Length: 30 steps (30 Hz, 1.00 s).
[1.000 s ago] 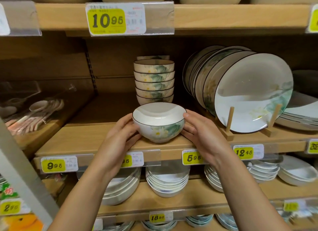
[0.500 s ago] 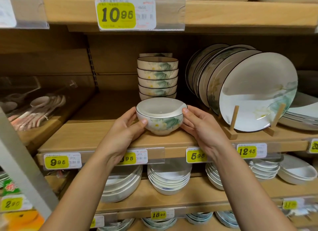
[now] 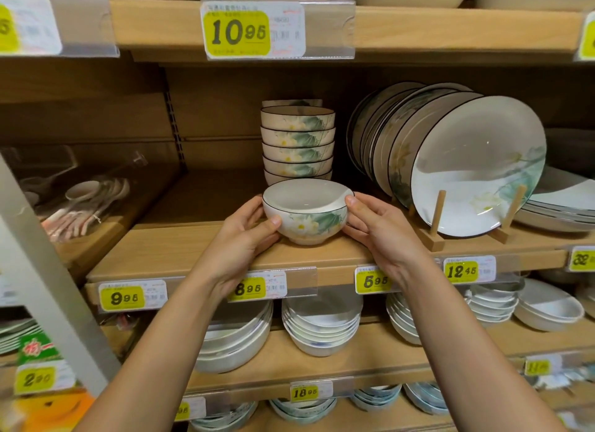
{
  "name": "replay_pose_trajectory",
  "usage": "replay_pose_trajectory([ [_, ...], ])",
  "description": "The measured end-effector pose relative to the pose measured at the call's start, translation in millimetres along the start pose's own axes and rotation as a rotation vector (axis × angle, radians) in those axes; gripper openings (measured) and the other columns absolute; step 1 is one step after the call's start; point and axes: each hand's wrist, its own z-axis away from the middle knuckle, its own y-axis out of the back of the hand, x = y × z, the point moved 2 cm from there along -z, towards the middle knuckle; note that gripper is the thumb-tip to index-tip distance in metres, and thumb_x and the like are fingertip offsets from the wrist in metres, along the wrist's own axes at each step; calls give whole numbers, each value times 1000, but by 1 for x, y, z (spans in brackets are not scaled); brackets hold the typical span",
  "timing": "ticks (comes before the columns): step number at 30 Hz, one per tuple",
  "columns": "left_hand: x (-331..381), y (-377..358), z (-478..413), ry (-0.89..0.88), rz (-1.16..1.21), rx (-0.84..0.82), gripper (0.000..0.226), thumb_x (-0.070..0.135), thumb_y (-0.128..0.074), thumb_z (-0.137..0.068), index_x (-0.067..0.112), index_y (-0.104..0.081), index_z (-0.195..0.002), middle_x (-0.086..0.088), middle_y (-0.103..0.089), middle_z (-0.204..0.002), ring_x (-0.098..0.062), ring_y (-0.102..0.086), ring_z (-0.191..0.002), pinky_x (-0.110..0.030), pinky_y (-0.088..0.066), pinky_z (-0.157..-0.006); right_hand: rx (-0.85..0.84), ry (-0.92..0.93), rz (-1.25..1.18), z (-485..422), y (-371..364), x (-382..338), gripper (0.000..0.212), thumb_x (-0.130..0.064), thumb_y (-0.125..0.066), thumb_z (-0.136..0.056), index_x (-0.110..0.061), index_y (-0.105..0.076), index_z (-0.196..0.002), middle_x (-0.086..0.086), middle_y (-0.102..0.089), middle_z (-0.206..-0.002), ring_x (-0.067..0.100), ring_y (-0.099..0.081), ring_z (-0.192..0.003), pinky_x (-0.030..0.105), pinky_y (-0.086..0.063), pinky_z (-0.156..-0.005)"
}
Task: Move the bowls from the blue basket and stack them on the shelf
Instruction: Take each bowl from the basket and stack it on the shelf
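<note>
A white bowl (image 3: 307, 211) with a dark rim and a green leaf and yellow flower print stands on the wooden shelf (image 3: 180, 254), near its front edge. My left hand (image 3: 243, 235) holds its left side, thumb on the wall. My right hand (image 3: 376, 228) holds its right side, thumb at the rim. Right behind it stands a stack of several matching bowls (image 3: 297, 141). The blue basket is out of view.
Upright plates (image 3: 476, 164) lean in a wooden rack (image 3: 434, 225) right of the bowl. Ceramic spoons (image 3: 87, 203) lie in a clear bin at the left. White bowl stacks (image 3: 322, 322) fill the shelf below. The upper shelf (image 3: 450, 28) hangs overhead.
Both hands have carried the bowl a little further back onto the shelf, closer to the stack. It now rests on the shelf board.
</note>
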Motion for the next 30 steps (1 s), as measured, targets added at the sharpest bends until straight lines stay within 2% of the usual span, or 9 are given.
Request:
replay_pose_trajectory([
  [2, 2, 3, 3, 31, 29, 14, 60, 8, -61, -91, 21, -39, -145, 2, -48, -147, -14, -53, -127, -34, -45, -105, 31, -6, -14, 4, -3, -3, 28, -20, -60, -95, -7, -63, -120, -6, -73, -74, 6, -71, -82, 38, -49, -103],
  [3, 3, 5, 6, 42, 22, 45, 63, 9, -61, -91, 21, -35, -148, 1, -45, -149, -15, -51, -128, -35, -45, -105, 73, -9, -21, 6, -4, -4, 27, -21, -59, -96, -8, -63, -120, -5, -75, -78, 7, -72, -83, 38, -50, -102],
  [7, 7, 15, 25, -23, -74, 197, 49, 12, -61, -93, 27, -49, -137, 4, -56, -138, -10, -59, -118, -32, -49, -101, 317, 19, -10, 26, 0, -7, 22, -24, -59, -96, -16, -63, -116, 6, -70, -116, 15, -69, -104, 34, -53, -98],
  [10, 7, 22, 46, -111, -11, 238, 28, 10, -56, -94, 27, -62, -116, 4, -71, -117, -9, -68, -106, -31, -54, -92, 394, 105, -28, 56, -3, -7, 15, -20, -56, -97, -17, -66, -108, 6, -73, -110, 16, -70, -103, 34, -54, -94],
  [17, -18, 10, 92, -54, 115, 177, 25, 4, -46, -97, 15, -67, -106, -4, -76, -100, -19, -71, -98, -28, -59, -84, 534, 128, -84, 126, -3, 11, 20, -11, -48, -98, -8, -68, -102, 10, -76, -97, 22, -72, -96, 27, -59, -77],
  [19, -26, 8, 108, -15, 133, 181, 24, 3, -46, -97, 11, -67, -106, -7, -76, -98, -21, -72, -96, -31, -58, -84, 554, 114, -92, 142, -2, 17, 21, -9, -48, -98, -7, -68, -100, 11, -76, -93, 23, -73, -93, 24, -59, -71],
  [22, -32, 13, 136, 2, 161, 218, 25, 1, -43, -97, 5, -67, -104, -11, -76, -95, -23, -73, -91, -27, -60, -78, 545, 95, -119, 162, -4, 25, 21, -7, -48, -97, -6, -69, -98, 13, -76, -91, 23, -73, -90, 27, -59, -74],
  [26, -46, 27, 184, -5, 61, 402, 26, -4, -44, -96, 6, -68, -97, -12, -76, -89, -21, -72, -82, -19, -58, -70, 478, -8, -116, 188, -11, 50, 21, -8, -46, -98, -7, -68, -98, 11, -76, -91, 19, -73, -86, 28, -57, -75],
  [30, -70, 38, 256, 48, -26, 553, 28, -8, -42, -94, 5, -67, -95, -12, -75, -87, -20, -70, -80, -20, -57, -70, 378, -200, -119, 223, -21, 91, 21, -8, -47, -97, -8, -68, -93, 9, -76, -86, 15, -73, -79, 23, -57, -70],
])
